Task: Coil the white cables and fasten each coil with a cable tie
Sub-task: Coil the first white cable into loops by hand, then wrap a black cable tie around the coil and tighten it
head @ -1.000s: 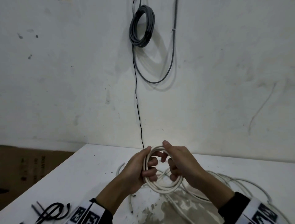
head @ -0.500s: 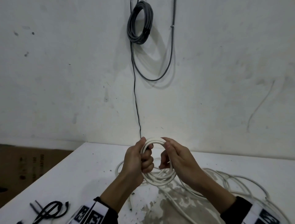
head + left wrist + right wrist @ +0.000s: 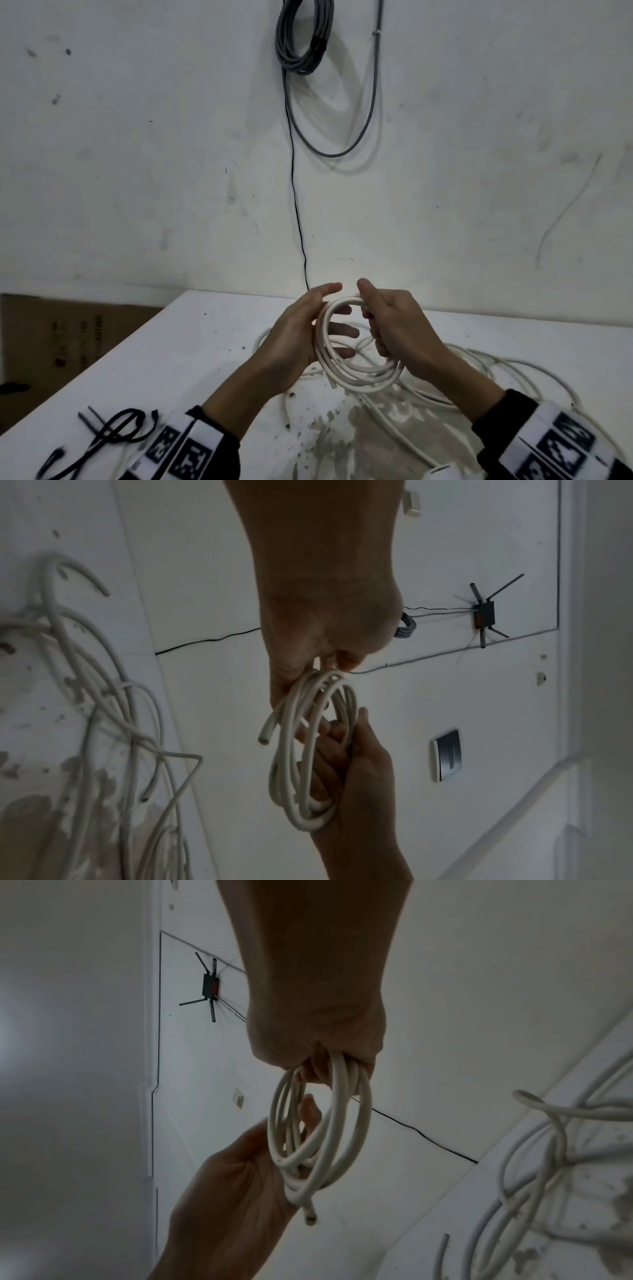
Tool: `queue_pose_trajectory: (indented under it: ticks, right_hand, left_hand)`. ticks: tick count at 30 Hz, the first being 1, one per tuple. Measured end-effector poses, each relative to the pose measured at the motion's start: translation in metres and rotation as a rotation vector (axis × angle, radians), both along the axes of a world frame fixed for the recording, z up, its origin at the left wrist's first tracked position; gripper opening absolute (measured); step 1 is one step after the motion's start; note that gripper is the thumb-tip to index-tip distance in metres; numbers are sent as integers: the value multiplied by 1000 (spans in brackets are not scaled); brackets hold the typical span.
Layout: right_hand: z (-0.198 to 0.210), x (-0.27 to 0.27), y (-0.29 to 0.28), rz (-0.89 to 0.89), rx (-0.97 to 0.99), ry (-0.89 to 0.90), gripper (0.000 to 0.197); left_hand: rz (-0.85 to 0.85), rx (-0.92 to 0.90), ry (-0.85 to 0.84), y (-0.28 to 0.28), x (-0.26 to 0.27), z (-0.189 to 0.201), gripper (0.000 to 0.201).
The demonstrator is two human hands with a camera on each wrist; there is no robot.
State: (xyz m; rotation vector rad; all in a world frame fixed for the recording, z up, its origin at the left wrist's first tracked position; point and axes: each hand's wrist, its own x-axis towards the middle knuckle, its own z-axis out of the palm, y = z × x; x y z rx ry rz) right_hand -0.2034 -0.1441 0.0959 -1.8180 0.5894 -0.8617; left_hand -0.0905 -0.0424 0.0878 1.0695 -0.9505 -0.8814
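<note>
A white cable coil [image 3: 363, 380] of several loops is held upright above the white table [image 3: 171, 359]. My right hand [image 3: 397, 329] grips the coil's right side, fingers curled round the strands [image 3: 363, 1123]. My left hand [image 3: 298, 332] is open on the coil's left side. Its straight fingers pass through the ring, and its palm [image 3: 232, 1177] lies against the loops. The coil's cut end [image 3: 310, 1217] sticks out below the left palm. Black cable ties [image 3: 116, 431] lie at the table's front left, away from both hands.
Loose white cables [image 3: 496, 370] sprawl over the table's right half, under and behind the right arm. A grey cable coil [image 3: 301, 37] hangs on the wall, with a thin black wire running down from it. A brown cardboard box [image 3: 68, 335] stands left of the table.
My left hand has let go of the coil and straightened its fingers. The right hand has slid down the coil's right side and now holds it alone.
</note>
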Motion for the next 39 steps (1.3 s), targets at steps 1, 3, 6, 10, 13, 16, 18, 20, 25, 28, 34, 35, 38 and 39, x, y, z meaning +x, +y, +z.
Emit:
queue_pose_trajectory:
  ticks: [1, 3, 6, 10, 13, 16, 18, 20, 25, 28, 34, 35, 38, 39]
  right_hand:
    - [-2, 2, 1, -20, -41, 13, 48]
    - [-4, 6, 3, -53, -72, 9, 48]
    - [-6, 11, 4, -86, 26, -63, 47]
    - [-6, 19, 8, -42, 133, -98, 47]
    - [-9, 26, 14, -5, 142, -104, 48]
    - [-9, 34, 21, 40, 134, -81, 47]
    - [-9, 41, 28, 100, 155, -55, 45]
    - [-11, 49, 34, 201, 200, -22, 43]
    - [-20, 76, 49, 568, 343, 136, 43]
    - [-26, 103, 59, 753, 403, 336, 46]
    - [-56, 184, 77, 735, -8, 629, 27]
    - [-60, 195, 81, 724, -163, 665, 21]
    - [-76, 229, 92, 725, -463, 753, 16]
    - [-81, 237, 95, 722, -472, 780, 13]
  left_hand:
    - [26, 14, -47, 0, 0, -3, 36]
    - [96, 29, -105, -2, -1, -10, 38]
    - [144, 17, -22, -3, -3, -19, 30]
    - [74, -58, 379, -2, -3, -17, 24]
    - [-23, -78, 616, 1, 5, -11, 46]
    - [29, -17, 578, 7, 16, -9, 50]
    - [92, 22, 510, 16, 26, -8, 45]
    - [171, 65, 421, 29, 40, -9, 44]
    - [308, 184, 247, 79, 77, -12, 44]
    - [344, 287, 176, 115, 107, -19, 43]
    - [385, 505, 82, 176, 154, -43, 45]
    - [387, 531, 75, 183, 158, -45, 46]
    - [400, 586, 68, 200, 171, -51, 45]
    - [400, 595, 63, 202, 172, -52, 45]
